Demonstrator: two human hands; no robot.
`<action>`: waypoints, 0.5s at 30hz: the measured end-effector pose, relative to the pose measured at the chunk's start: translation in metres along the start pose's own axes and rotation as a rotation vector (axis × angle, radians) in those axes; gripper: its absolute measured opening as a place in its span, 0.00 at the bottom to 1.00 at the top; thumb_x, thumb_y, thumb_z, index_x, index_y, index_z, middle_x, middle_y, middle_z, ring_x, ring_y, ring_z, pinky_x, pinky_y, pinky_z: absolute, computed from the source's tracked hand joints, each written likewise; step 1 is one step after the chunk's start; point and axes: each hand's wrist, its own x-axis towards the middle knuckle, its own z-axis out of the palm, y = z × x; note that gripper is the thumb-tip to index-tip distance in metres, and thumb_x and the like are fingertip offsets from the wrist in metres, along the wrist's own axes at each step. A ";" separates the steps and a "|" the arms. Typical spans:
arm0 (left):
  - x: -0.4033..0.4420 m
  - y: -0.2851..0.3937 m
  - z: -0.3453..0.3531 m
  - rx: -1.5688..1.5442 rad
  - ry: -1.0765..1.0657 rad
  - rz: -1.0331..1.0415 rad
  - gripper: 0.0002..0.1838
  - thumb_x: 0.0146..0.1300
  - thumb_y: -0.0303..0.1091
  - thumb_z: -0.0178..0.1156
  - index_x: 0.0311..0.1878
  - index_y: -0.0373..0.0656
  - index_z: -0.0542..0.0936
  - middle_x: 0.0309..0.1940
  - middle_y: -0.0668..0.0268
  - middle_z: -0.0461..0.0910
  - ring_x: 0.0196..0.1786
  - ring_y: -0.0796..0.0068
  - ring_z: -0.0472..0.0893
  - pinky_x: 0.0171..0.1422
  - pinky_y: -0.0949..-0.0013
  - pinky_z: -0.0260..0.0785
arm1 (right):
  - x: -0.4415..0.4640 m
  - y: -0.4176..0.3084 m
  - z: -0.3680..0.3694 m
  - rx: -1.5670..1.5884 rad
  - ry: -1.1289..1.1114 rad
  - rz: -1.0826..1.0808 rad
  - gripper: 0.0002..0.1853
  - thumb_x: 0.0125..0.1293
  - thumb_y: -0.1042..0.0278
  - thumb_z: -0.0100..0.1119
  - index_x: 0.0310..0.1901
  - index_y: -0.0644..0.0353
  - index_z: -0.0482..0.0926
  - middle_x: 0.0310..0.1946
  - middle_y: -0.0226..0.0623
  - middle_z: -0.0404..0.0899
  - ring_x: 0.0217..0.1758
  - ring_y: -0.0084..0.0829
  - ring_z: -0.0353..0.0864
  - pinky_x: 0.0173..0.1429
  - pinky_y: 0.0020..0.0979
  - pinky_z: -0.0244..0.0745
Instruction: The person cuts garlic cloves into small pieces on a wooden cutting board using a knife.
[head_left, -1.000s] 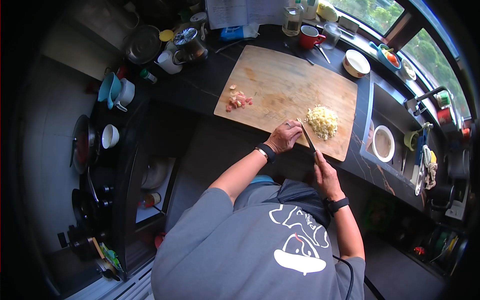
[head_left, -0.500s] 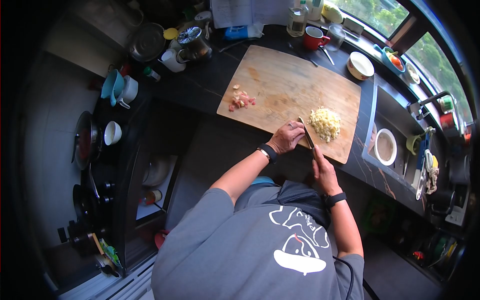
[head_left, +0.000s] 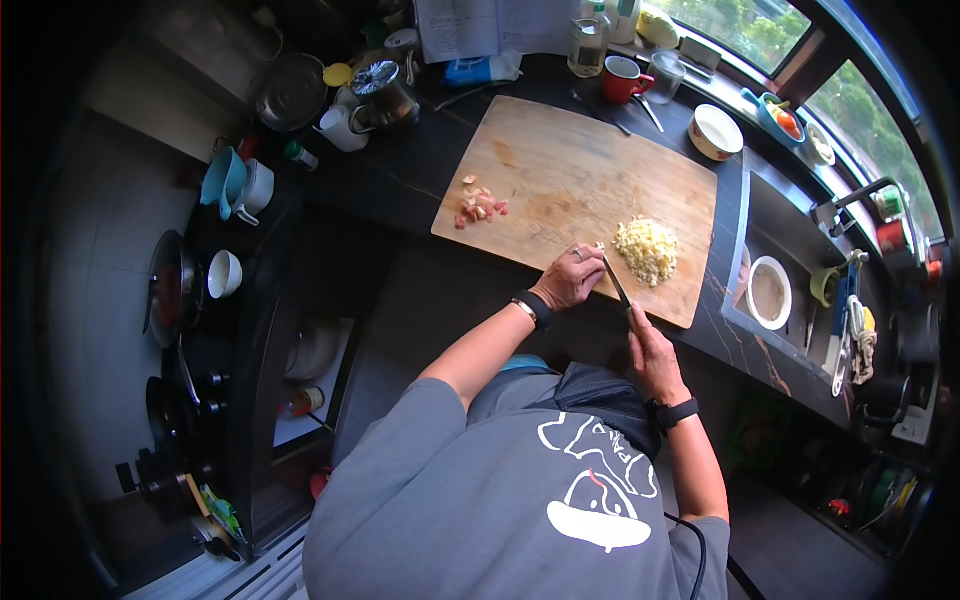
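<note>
My right hand point(head_left: 655, 357) grips the handle of a kitchen knife point(head_left: 618, 281) near the front edge of the wooden cutting board point(head_left: 560, 160). Its narrow blade slants up and left, with the tip beside the fingers of my left hand point(head_left: 568, 277). Those fingers are curled and pressed down on the board; whatever they hold is mostly hidden. A tiny pale bit shows by the fingertips. Right of the blade lies a heap of finely chopped pale-yellow pieces point(head_left: 646, 252). Small pink pieces point(head_left: 480, 207) sit at the board's left side.
Behind the board stand a red mug point(head_left: 622, 80), a glass bottle point(head_left: 588, 48) and a white bowl point(head_left: 716, 133). To the right is a sink point(head_left: 800, 230) with a white round container point(head_left: 769, 292). A metal pot point(head_left: 385, 97) and a white cup point(head_left: 345, 128) stand back left.
The knife tip has drawn back slightly toward me, and my right hand is a little lower. My left hand stays at nearly the same spot. The whole view has shifted slightly.
</note>
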 end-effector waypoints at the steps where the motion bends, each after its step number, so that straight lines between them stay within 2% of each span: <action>1: 0.000 0.000 0.000 0.001 -0.001 -0.002 0.06 0.55 0.21 0.67 0.36 0.39 0.80 0.40 0.59 0.80 0.46 0.58 0.80 0.54 0.61 0.74 | 0.000 -0.001 0.000 0.008 -0.052 0.060 0.31 0.68 0.80 0.55 0.72 0.57 0.64 0.50 0.54 0.80 0.52 0.50 0.82 0.56 0.38 0.76; 5: 0.000 0.001 -0.002 0.003 -0.008 0.002 0.06 0.55 0.21 0.67 0.36 0.38 0.81 0.40 0.59 0.81 0.46 0.57 0.80 0.54 0.62 0.74 | 0.001 0.002 0.007 -0.091 -0.062 0.061 0.32 0.67 0.80 0.56 0.73 0.56 0.63 0.43 0.53 0.80 0.45 0.50 0.82 0.50 0.40 0.77; 7: 0.001 0.001 -0.003 0.005 -0.011 0.010 0.06 0.55 0.21 0.67 0.36 0.38 0.81 0.40 0.59 0.81 0.46 0.57 0.80 0.54 0.62 0.74 | 0.002 0.010 0.016 -0.172 0.044 -0.073 0.34 0.69 0.72 0.57 0.75 0.49 0.59 0.31 0.47 0.76 0.32 0.49 0.80 0.36 0.46 0.77; 14: -0.002 -0.001 0.000 0.021 -0.022 0.012 0.06 0.56 0.21 0.67 0.35 0.38 0.80 0.40 0.60 0.80 0.46 0.58 0.80 0.53 0.62 0.74 | 0.008 0.020 0.029 -0.256 0.096 -0.085 0.34 0.69 0.70 0.57 0.75 0.46 0.58 0.30 0.45 0.76 0.29 0.49 0.80 0.33 0.48 0.77; 15: -0.002 -0.001 0.000 0.019 -0.016 0.017 0.06 0.56 0.21 0.67 0.35 0.38 0.80 0.40 0.60 0.80 0.46 0.58 0.80 0.53 0.62 0.74 | 0.005 0.020 0.024 -0.229 0.046 -0.031 0.34 0.69 0.71 0.57 0.75 0.46 0.59 0.31 0.45 0.76 0.30 0.49 0.81 0.34 0.47 0.77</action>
